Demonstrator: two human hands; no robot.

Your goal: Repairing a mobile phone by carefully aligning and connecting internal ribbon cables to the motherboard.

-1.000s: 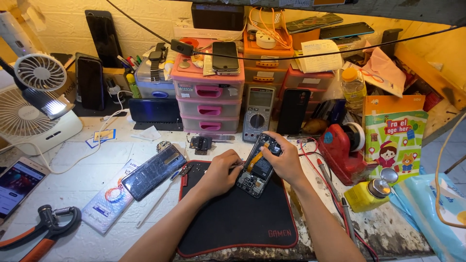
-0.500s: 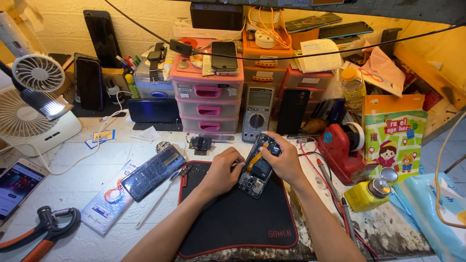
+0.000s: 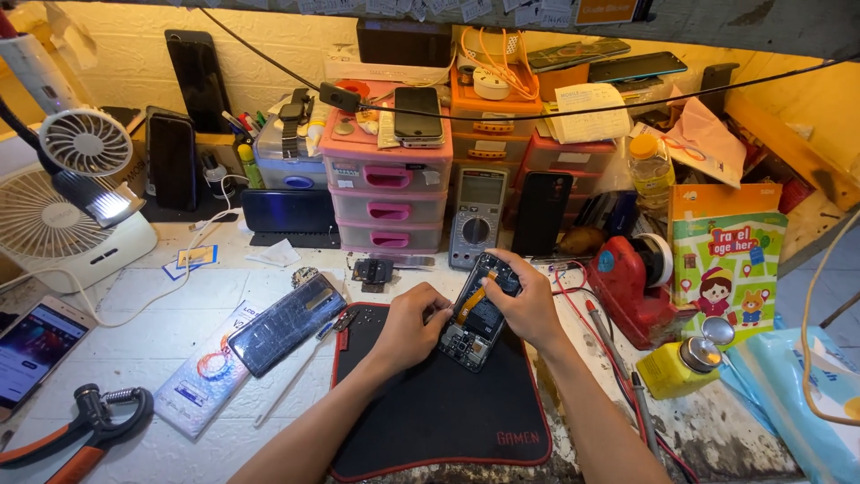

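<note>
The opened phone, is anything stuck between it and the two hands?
No, nothing visible. The left hand touches the opened phone at its side edge, and the right hand wraps its other side, above the black mat.

Between the fingers [image 3: 445,312] of both hands lies an opened phone [image 3: 479,309], its bare circuit boards matt dark with small dull metal shields and an orange flex strip of glossy plastic. Under the fingers spreads a matt black cloth mat [image 3: 448,403] with red stitched edging. Left of them rests a cracked phone back [image 3: 287,323], glossy blue-grey glass. Beyond the fingers stand glossy pink plastic drawers [image 3: 387,188]. The counter [image 3: 134,305] left of them looks white, matt and scuffed; to their right its surface turns rough and stained
</note>
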